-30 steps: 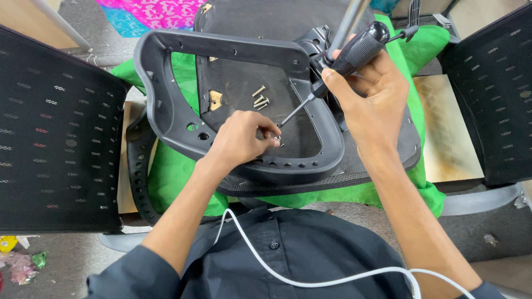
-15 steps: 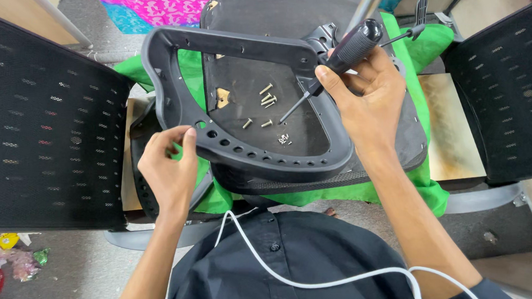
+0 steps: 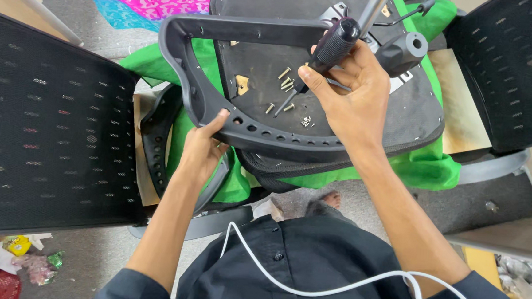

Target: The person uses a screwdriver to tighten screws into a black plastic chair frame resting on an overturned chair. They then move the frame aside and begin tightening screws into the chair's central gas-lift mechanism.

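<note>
Two hands are at work over an upturned chair seat (image 3: 366, 122) that lies on a green cloth (image 3: 428, 168). The right hand (image 3: 349, 96) is closed around the black handle of one screwdriver (image 3: 327, 51), whose thin shaft slants down to the left, its tip just above the seat's dark underside. The left hand (image 3: 201, 152) grips the near left corner of one grey plastic frame (image 3: 223, 48), thumb on top beside the row of round holes, fingers curled beneath. That frame rests across the seat, its long near rail running from the left hand towards the right wrist. About eight or nine loose screws (image 3: 285, 83) lie scattered on the seat inside the frame, close to the screwdriver tip; the exact count is hard to tell. Two black mesh chair backs stand at the sides, one on the left (image 3: 46, 124) and one on the right (image 3: 517, 66). One white cable (image 3: 307, 287) loops across the person's dark shirt.
</note>
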